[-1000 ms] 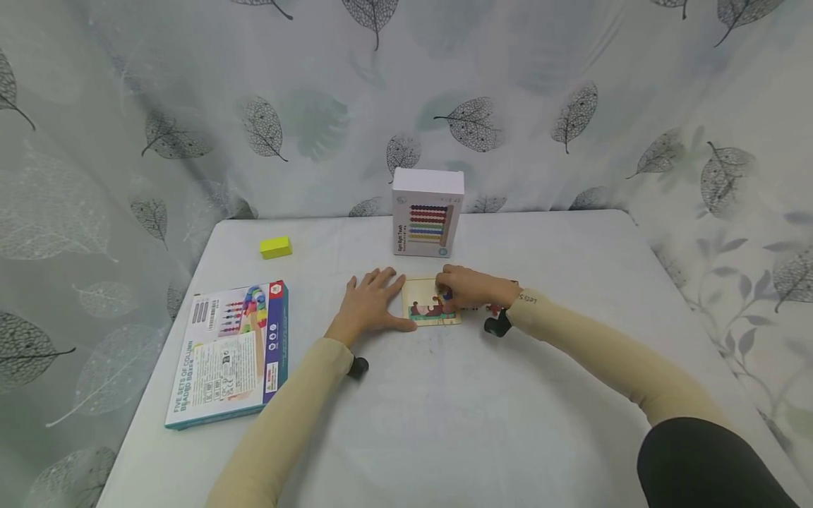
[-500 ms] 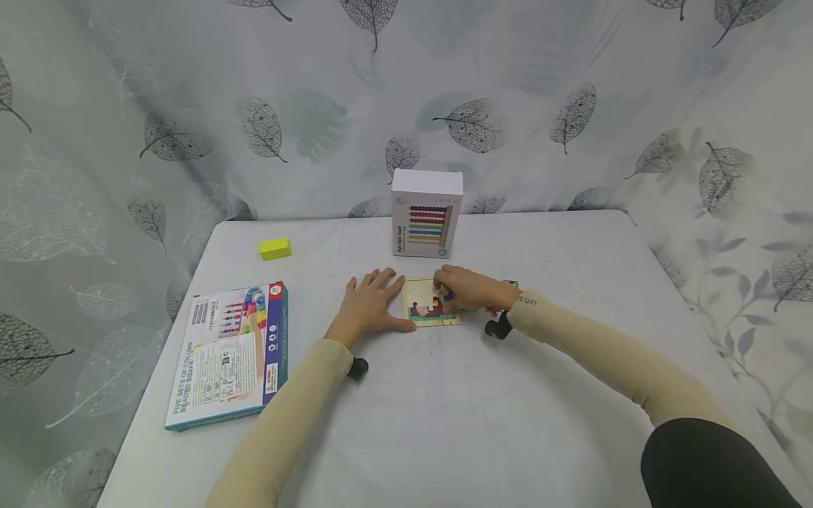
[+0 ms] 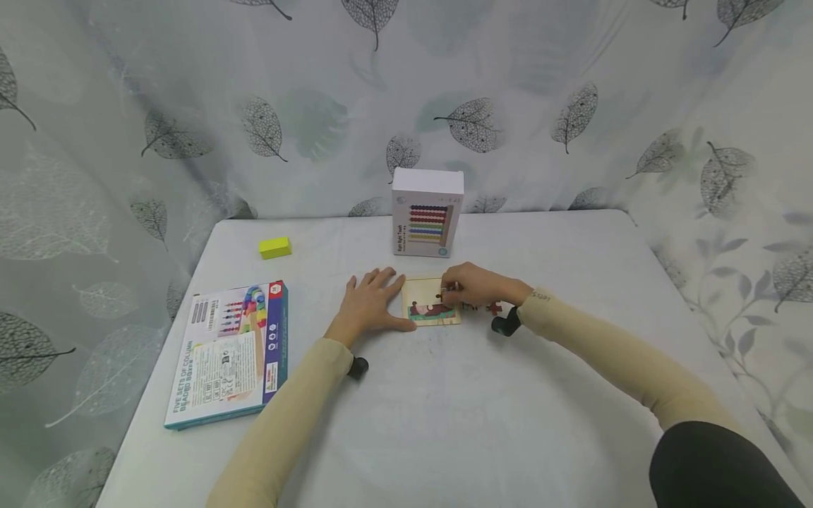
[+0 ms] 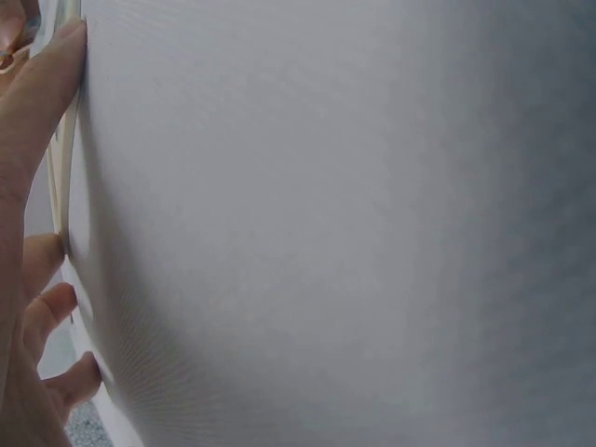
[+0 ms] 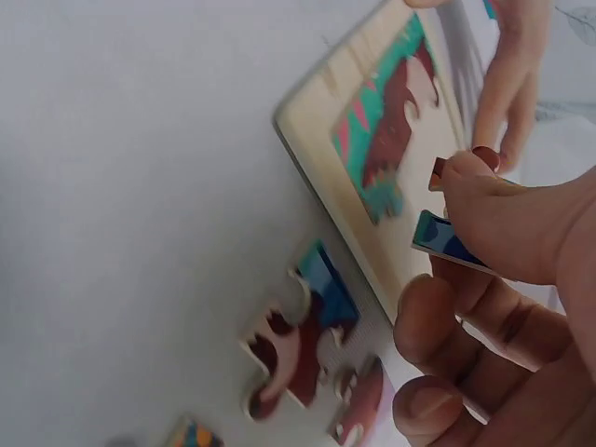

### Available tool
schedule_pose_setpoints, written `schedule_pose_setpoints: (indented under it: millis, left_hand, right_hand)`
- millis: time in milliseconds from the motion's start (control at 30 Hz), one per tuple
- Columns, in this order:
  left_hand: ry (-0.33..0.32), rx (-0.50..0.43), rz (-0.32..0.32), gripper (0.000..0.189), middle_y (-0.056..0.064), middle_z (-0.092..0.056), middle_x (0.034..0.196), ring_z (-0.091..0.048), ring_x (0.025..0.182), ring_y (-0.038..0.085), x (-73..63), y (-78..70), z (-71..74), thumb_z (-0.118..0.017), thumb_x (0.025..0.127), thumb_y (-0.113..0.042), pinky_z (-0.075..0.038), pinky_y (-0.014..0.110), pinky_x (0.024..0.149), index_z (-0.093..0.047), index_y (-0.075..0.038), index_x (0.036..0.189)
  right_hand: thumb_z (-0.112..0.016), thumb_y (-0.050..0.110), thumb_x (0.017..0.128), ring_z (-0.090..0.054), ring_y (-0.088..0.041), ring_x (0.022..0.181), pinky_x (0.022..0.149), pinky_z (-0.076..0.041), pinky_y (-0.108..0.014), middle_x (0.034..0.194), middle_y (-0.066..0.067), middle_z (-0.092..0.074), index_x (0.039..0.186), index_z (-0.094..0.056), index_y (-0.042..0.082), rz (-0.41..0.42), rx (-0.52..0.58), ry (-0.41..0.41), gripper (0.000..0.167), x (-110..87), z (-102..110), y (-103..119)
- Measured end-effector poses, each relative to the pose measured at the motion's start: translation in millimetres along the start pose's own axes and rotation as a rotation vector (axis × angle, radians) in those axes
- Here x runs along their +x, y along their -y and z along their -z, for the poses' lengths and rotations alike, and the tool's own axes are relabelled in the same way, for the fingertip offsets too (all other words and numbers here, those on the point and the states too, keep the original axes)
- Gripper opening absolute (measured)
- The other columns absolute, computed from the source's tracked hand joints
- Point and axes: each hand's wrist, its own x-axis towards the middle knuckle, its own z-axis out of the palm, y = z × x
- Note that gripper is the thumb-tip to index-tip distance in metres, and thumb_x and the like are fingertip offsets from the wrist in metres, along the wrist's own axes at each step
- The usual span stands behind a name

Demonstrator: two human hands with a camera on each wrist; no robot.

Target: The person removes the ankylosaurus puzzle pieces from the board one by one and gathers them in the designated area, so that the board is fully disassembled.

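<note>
A wooden jigsaw board lies mid-table, with joined pieces showing a brown figure over green along its lower side. My left hand rests with spread fingers at the board's left side, thumb and index finger touching its edge. Over the board's right part, my right hand pinches a jigsaw piece with blue and brown on it; the thumb hides its middle. Beside the board lie loose jigsaw pieces, among them a brown and blue one and a pinkish one.
An abacus box stands upright behind the board. To the left lies a flat bead-set box, and a yellow block sits at the back left. White cloth covers the table; a leaf-patterned curtain hangs behind.
My right hand has shifted slightly to the right, with the jigsaw piece still pinched, uncovering more of the board and the joined pieces. The left hand has stayed in place.
</note>
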Motion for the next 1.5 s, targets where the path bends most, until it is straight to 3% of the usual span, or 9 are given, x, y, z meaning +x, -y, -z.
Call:
schedule_pose_setpoints:
  millis: [167,333,700,867,1067,1200,1500]
  left_hand:
    - [-0.001,-0.004,0.002,0.111,-0.001,-0.022,0.169,-0.019,0.157,0.031,-0.7,-0.5,0.9,-0.065,0.07,-0.084,-0.017,0.067,0.123,-0.025,-0.033,0.16]
    - [0.003,-0.012,0.0,0.111,0.0,-0.022,0.169,-0.019,0.157,0.031,-0.4,-0.8,0.4,-0.066,0.071,-0.084,-0.017,0.068,0.123,-0.025,-0.032,0.16]
    - [0.006,-0.002,0.004,0.112,-0.001,-0.022,0.169,-0.019,0.157,0.031,-0.6,-0.5,-0.5,-0.066,0.07,-0.084,-0.017,0.068,0.123,-0.024,-0.032,0.16]
    - [0.007,-0.001,0.003,0.112,-0.001,-0.021,0.169,-0.019,0.157,0.031,0.2,-0.9,-0.7,-0.066,0.07,-0.084,-0.017,0.068,0.123,-0.024,-0.033,0.16]
    - [0.0,-0.014,0.0,0.111,-0.001,-0.021,0.169,-0.019,0.157,0.032,0.6,-0.8,-1.0,-0.066,0.071,-0.083,-0.016,0.068,0.123,-0.024,-0.032,0.16]
    - [-0.001,-0.02,0.009,0.112,0.0,-0.021,0.169,-0.018,0.157,0.032,0.1,0.1,-1.5,-0.066,0.07,-0.083,-0.016,0.068,0.123,-0.024,-0.032,0.16]
    - [0.002,-0.031,0.0,0.111,0.0,-0.02,0.169,-0.017,0.158,0.032,-0.4,-0.6,-0.1,-0.067,0.071,-0.082,-0.014,0.068,0.124,-0.024,-0.032,0.161]
  right_hand:
    - [-0.063,0.018,0.099,-0.057,-0.011,0.08,0.074,-0.051,-0.03,0.091,-0.002,-0.069,0.093,-0.07,0.013,0.018,0.001,-0.027,0.011,-5.4,7,0]
    - [-0.061,0.015,0.1,-0.058,-0.012,0.082,0.077,-0.053,-0.032,0.097,-0.006,-0.07,0.102,-0.073,0.008,0.0,-0.008,-0.029,0.014,-17.3,14,-4]
    - [-0.063,0.009,0.097,-0.064,-0.015,0.087,0.078,-0.055,-0.036,0.105,-0.01,-0.074,0.112,-0.073,0.003,-0.142,-0.038,-0.029,0.019,-76.9,26,-39]
    - [-0.063,0.01,0.097,-0.058,-0.013,0.083,0.074,-0.052,-0.032,0.099,-0.005,-0.073,0.11,-0.072,0.007,-0.195,-0.011,0.01,0.016,-95.9,26,-54]
    - [-0.065,0.011,0.096,-0.055,-0.012,0.08,0.073,-0.05,-0.029,0.096,-0.002,-0.071,0.108,-0.07,0.01,-0.238,0.008,0.046,0.013,-101.1,24,-61]
    - [-0.068,0.012,0.094,-0.054,-0.012,0.076,0.07,-0.048,-0.028,0.09,-0.003,-0.069,0.103,-0.066,0.008,-0.262,0.009,0.027,0.01,-98.5,24,-60]
    - [-0.074,0.02,0.091,-0.051,-0.016,0.075,0.068,-0.044,-0.028,0.088,-0.007,-0.063,0.102,-0.06,0.003,-0.329,0.005,-0.008,0.025,-101.2,25,-63]
